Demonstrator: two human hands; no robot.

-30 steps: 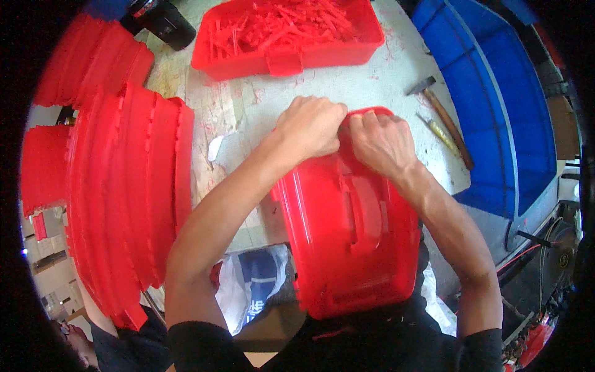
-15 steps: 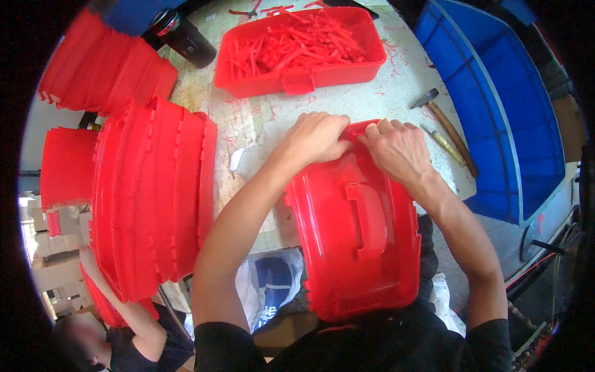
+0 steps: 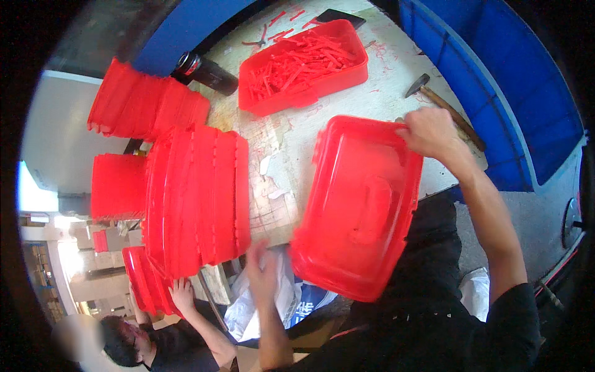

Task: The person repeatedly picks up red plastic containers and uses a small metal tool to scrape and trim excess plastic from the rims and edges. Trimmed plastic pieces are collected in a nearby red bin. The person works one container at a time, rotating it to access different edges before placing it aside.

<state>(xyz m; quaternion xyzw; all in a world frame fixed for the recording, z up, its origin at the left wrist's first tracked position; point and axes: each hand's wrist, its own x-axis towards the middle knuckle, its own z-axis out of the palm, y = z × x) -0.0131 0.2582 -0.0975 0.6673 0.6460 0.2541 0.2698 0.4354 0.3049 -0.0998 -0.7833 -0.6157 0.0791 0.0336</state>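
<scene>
A glossy red plastic lid (image 3: 356,198) with a moulded handle is tilted in front of me, over the table's near edge. My right hand (image 3: 432,131) is closed on its far right corner. Motion blurs my left hand (image 3: 261,276); its fingers look apart and nothing shows in them. It is off the lid, between the lid's near left corner and a tall stack of red plastic parts (image 3: 198,198).
A red box (image 3: 338,80) of red plastic scraps stands at the back, beside a dark can (image 3: 207,73). A hammer (image 3: 452,111) lies near blue crates (image 3: 489,93). More red stacks (image 3: 149,102) stand left. At lower left, a co-worker's hand (image 3: 181,296) touches red parts.
My left hand has let go of the lid's far edge and moved down left. The lid has turned, its far end swinging left, while my right hand keeps hold. The view has shifted.
</scene>
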